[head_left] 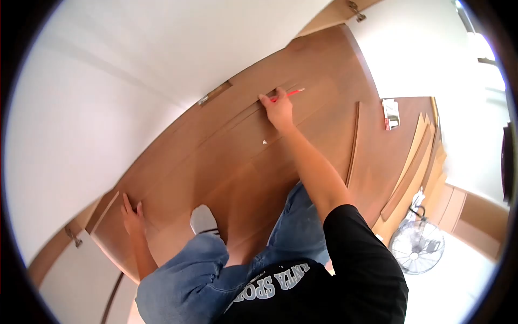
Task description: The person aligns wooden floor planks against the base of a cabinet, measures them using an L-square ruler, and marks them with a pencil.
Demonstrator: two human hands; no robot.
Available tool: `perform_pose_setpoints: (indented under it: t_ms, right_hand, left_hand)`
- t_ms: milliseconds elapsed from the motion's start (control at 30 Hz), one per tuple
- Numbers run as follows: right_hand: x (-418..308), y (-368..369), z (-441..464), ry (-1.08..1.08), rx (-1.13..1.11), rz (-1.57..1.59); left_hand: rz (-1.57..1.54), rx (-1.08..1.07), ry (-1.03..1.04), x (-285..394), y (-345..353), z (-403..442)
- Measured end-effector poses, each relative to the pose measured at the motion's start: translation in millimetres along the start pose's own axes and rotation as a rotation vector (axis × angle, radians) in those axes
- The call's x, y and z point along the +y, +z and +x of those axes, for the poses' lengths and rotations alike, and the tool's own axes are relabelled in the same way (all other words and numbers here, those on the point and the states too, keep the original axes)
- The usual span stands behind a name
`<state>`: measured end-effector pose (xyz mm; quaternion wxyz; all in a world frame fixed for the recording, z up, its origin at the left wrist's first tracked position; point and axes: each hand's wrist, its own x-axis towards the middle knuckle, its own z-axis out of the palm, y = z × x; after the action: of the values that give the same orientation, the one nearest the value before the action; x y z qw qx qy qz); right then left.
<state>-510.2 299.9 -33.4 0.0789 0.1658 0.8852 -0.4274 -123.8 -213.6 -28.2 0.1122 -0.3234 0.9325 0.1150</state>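
My right hand [279, 112] is closed around a red pencil [292, 93], whose pale end points to the right. Its fingertips rest at the seam of a brown wood-look plank [232, 121]. At the far left, my left hand [133, 217] lies on the brown floor surface with its fingers apart, close to a narrow strip [107, 211] along the wall. Nothing shows in that hand. A rectangular cut-out [218, 93] sits at the wall edge, between the two hands.
A loose plank [353, 143] lies right of my right arm. Further right are a small white and red box [391, 114], several stacked planks [413, 164] and a fan [416, 247]. A white panel [124, 70] borders the floor at upper left. My socked foot [204, 218] is on the floor.
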Motion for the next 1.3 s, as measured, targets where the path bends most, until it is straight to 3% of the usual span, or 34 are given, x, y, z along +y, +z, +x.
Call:
perform_pose_setpoints:
  t_ms: [133, 267, 333, 400, 467, 500, 533, 600, 700, 733, 900, 1300]
  right_hand:
    - [12.0, -35.3, 27.3, 0.053, 0.014, 0.047]
    - [68.1, -86.7, 118.0, -0.004, 0.360, -0.039]
    - [73.1, -110.5, 178.4, -0.116, 0.563, 0.063]
    - [55.5, -126.4, 221.4, -0.127, 0.597, 0.179]
    - [57.8, -127.8, 250.7, -0.126, 0.606, 0.281]
    - [63.1, -119.5, 254.3, -0.215, 0.581, 0.149]
    - [66.9, -113.2, 256.6, -0.308, 0.551, 0.020]
    - [71.0, -114.6, 257.7, -0.270, 0.515, 0.084]
    - [74.8, -121.2, 260.8, -0.319, 0.438, 0.117]
    - [79.1, -124.0, 256.4, -0.389, 0.385, 0.073]
    - [82.7, -123.9, 258.1, -0.547, 0.384, -0.019]
    - [81.7, -124.0, 260.1, -0.493, 0.377, 0.023]
  left_hand:
    - [0.112, -0.082, -0.104, 47.0, -33.2, -2.2]
    - [0.281, -0.006, 0.089, 64.6, -27.2, 2.2]
    - [0.364, -0.049, 0.021, 94.0, -32.7, -1.1]
    - [0.432, -0.067, -0.022, 64.1, -18.1, 1.7]
    - [0.449, -0.154, -0.074, 78.3, -23.1, 10.4]
    - [0.447, -0.249, -0.142, 80.9, -27.4, 10.6]
    - [0.267, -0.217, -0.114, 38.0, -16.6, 16.5]
    - [-0.099, -0.175, -0.050, -30.6, 3.3, 28.6]
    - [-0.462, -0.244, -0.452, 0.9, -12.9, 41.0]
    - [-0.575, -0.148, -0.461, -7.6, -8.8, 44.3]
    - [-0.512, -0.254, -0.749, 42.1, -14.7, 62.5]
    - [-0.477, -0.262, -0.862, 91.0, -1.5, 91.5]
